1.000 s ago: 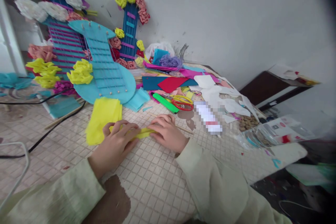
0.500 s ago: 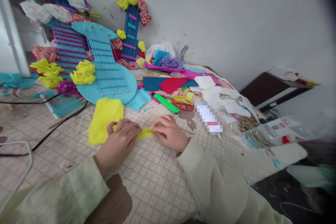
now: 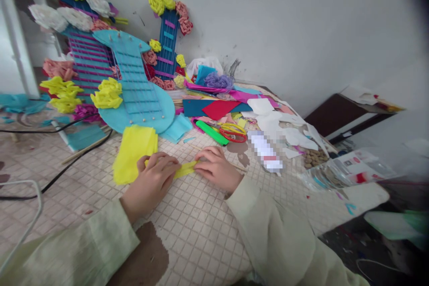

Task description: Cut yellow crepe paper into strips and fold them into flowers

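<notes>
A narrow folded yellow paper strip (image 3: 186, 169) lies on the tiled table (image 3: 201, 228) between my two hands. My left hand (image 3: 152, 183) lies over its left end with the fingers curled down on it. My right hand (image 3: 216, 170) pinches and presses the strip's right end against the table. A stack of yellow crepe paper sheets (image 3: 134, 152) lies just behind my left hand. A thin wooden stick (image 3: 238, 168) pokes out from under my right hand.
A blue paper guitar (image 3: 140, 94) with yellow paper flowers (image 3: 106, 94) leans at the back left. Yellow and red scissors (image 3: 231, 132), a green marker (image 3: 211, 132), coloured paper sheets (image 3: 217, 107) and white scraps (image 3: 288, 129) crowd the back right. Black cables (image 3: 60, 170) cross the left.
My hands have stayed on the yellow strip, the fingers shifting slightly closer together along it. The view has drifted a little.
</notes>
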{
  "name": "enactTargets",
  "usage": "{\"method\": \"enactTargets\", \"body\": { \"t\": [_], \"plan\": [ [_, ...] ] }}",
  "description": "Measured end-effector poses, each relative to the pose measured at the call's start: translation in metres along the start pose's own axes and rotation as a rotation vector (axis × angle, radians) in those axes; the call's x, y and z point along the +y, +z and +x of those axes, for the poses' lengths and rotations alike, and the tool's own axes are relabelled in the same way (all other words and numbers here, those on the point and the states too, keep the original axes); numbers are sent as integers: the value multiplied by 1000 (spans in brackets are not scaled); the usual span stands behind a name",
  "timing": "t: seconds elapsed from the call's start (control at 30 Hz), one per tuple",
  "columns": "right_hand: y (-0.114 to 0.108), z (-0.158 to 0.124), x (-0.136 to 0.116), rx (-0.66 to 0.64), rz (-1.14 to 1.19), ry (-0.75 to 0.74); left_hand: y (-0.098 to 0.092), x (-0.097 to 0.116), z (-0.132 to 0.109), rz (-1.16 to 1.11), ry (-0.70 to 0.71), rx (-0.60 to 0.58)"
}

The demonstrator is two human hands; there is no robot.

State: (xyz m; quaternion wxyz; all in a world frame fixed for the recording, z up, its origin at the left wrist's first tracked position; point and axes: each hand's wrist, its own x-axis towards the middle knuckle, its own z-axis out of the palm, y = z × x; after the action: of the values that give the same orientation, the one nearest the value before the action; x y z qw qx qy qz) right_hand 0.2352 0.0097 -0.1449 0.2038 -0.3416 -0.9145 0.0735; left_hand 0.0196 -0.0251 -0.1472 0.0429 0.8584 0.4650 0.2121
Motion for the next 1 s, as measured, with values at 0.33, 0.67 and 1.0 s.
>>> {"method": "enactTargets", "body": {
  "t": [0.33, 0.67, 1.0],
  "plan": [
    [2, 5, 0, 15, 37, 30, -2, 2, 3, 3, 18, -14],
    [1, 2, 5, 9, 83, 21, 0, 0, 2, -22, 11, 3],
    [6, 7, 1, 43, 85, 140, 1, -1, 3, -24, 1, 7]
  ]
}}
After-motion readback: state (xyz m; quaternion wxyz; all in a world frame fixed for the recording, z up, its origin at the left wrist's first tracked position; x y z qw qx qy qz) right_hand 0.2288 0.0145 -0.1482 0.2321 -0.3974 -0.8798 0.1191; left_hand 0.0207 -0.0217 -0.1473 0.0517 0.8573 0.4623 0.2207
